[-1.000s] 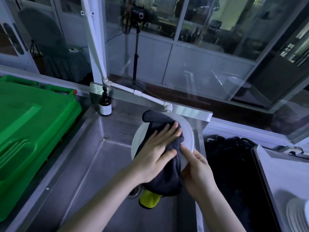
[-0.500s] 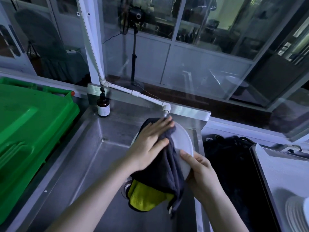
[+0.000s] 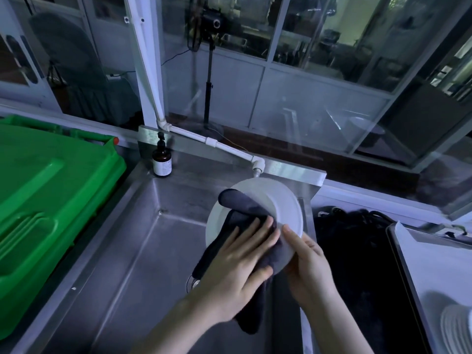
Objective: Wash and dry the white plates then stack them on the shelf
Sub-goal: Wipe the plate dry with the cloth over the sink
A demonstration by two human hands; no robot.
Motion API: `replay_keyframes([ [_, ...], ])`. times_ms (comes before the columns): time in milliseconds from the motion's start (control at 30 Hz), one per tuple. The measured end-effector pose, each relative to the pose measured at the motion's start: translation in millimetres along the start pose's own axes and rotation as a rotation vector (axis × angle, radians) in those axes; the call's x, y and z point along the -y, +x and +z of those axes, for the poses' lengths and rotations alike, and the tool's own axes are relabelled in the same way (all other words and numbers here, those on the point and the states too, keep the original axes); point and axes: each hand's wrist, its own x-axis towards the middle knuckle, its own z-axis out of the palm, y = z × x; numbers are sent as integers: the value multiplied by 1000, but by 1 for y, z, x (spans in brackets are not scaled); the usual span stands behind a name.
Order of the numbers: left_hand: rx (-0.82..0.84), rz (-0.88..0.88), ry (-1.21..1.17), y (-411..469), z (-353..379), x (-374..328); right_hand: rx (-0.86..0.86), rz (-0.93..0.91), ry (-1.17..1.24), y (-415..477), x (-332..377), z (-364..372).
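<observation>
A white plate [image 3: 278, 200] is held tilted over the steel sink [image 3: 143, 246], just below the tap. My right hand [image 3: 306, 264] grips its lower right rim, thumb on the face. My left hand [image 3: 237, 267] presses a dark grey cloth [image 3: 237, 208] flat against the plate's face, fingers spread. The cloth drapes over the plate's left half and hangs below my hand. A stack of white plates [image 3: 457, 325] sits at the bottom right on a white tray.
A white pipe ends in a tap [image 3: 257, 167] above the plate. A brown pump bottle [image 3: 161, 162] stands at the sink's back left corner. A green bin lid [image 3: 46, 200] fills the left. Dark cables [image 3: 357, 226] lie between the sink and the white tray [image 3: 429, 264].
My left hand has slid the cloth from the plate's upper part down toward its lower middle. The yellow side of the cloth no longer shows. The plate's upper right face is now uncovered.
</observation>
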Motion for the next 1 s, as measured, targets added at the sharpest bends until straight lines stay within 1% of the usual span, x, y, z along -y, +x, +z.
replay_keyframes([
  [67,17,-54,-58,13,-4,6,11,25,5,-4,-8,1],
  [133,3,-157,-137,24,-12,19,25,35,-11,-6,-8,-1],
  [200,-39,-233,-145,24,-15,30,5,18,-45,-7,-2,-5],
  [233,-50,-235,-136,20,-13,31,-11,-1,-54,-6,1,-8],
  [267,-50,-201,-123,14,-11,29,-27,-21,-52,-5,6,-10],
  [367,16,13,-7,-11,-4,20,-89,-63,9,-2,16,-16],
  [400,41,65,36,-20,-2,20,-112,-64,29,-2,18,-18],
  [433,58,81,44,-25,-2,22,-135,-58,38,-2,18,-19],
  [467,69,47,6,-27,-2,26,-158,-52,42,-2,17,-21],
  [500,58,-43,-88,-28,-4,29,-174,-50,42,-3,16,-23],
  [533,9,-187,-231,-27,-6,30,-178,-53,38,-4,15,-27],
  [567,-82,-358,-368,-24,-9,31,-169,-64,13,-6,15,-31],
  [600,-205,-508,-446,-20,-10,32,-153,-80,-34,-9,15,-34],
  [633,-317,-601,-467,-13,-12,33,-136,-102,-103,-13,15,-37],
  [667,-385,-652,-506,-6,-13,31,-124,-130,-188,-16,15,-40],
  [700,-416,-675,-580,2,-15,29,-116,-166,-286,-19,15,-42],
  [767,-411,-703,-734,18,-20,22,-107,-261,-480,-25,17,-46],
  [933,-342,-797,-859,42,-20,-2,-54,-504,-951,-38,30,-64],
  [1000,-295,-790,-951,50,-18,-19,26,-658,-1145,-48,34,-71],
])
